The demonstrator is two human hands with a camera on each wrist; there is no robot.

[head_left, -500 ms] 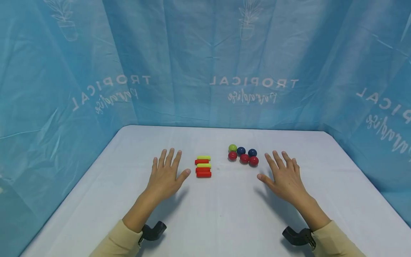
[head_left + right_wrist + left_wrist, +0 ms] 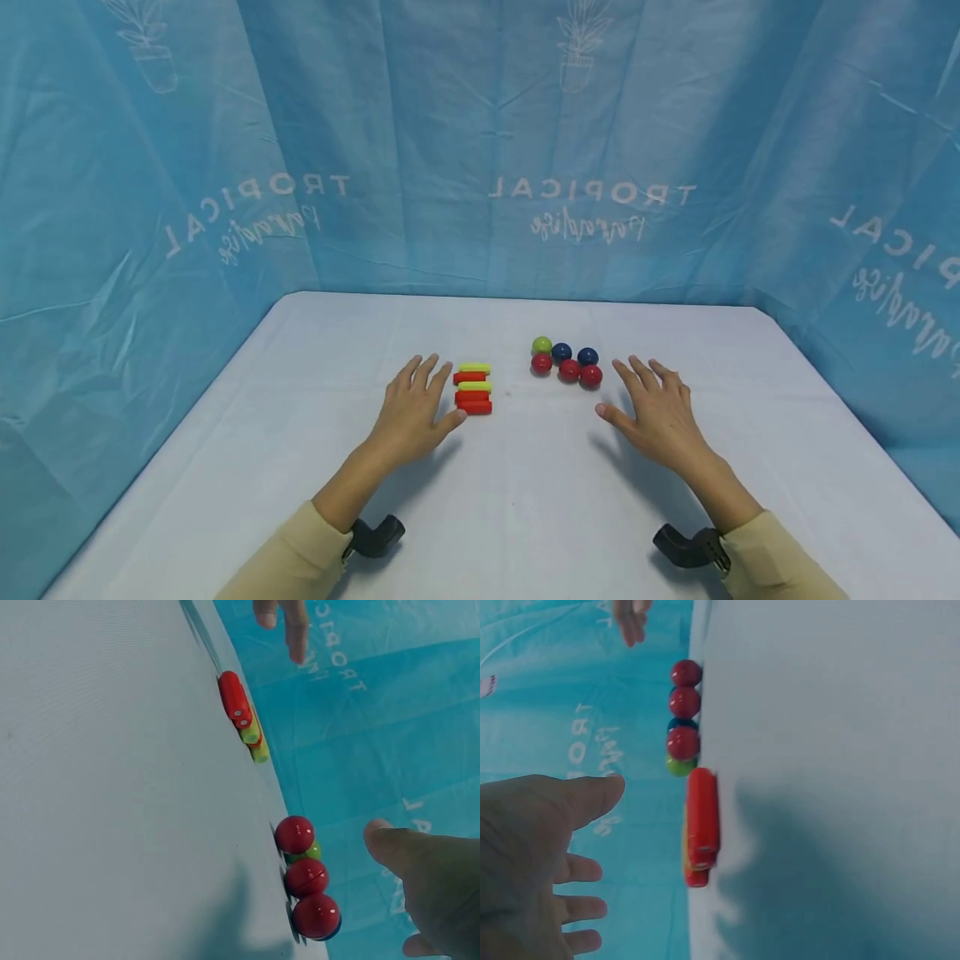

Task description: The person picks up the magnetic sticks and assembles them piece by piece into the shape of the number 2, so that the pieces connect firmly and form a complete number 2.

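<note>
My left hand [image 2: 411,423] hovers palm down over the table, fingers spread and holding nothing. Its thumb overlaps the edge of the nearest red stick [image 2: 480,407] in the head view. Short red and yellow cylindrical sticks lie side by side in a small column; a yellow stick [image 2: 475,367] is farthest back. My right hand [image 2: 662,421] is likewise raised with fingers apart, just right of a cluster of glossy balls. That cluster has a green ball [image 2: 542,345], two dark blue balls, one a blue ball [image 2: 588,357], and three red ones, including a red ball [image 2: 591,377].
A white-covered table [image 2: 517,517] carries everything. Blue printed curtain [image 2: 442,125] hangs behind it and along both sides. Black wrist mounts [image 2: 378,536] stick out inward from the tan sleeves [image 2: 296,554].
My left hand has shifted right, closer to the sticks. The right hand has moved only slightly left. Sticks and balls stay in the same arrangement.
</note>
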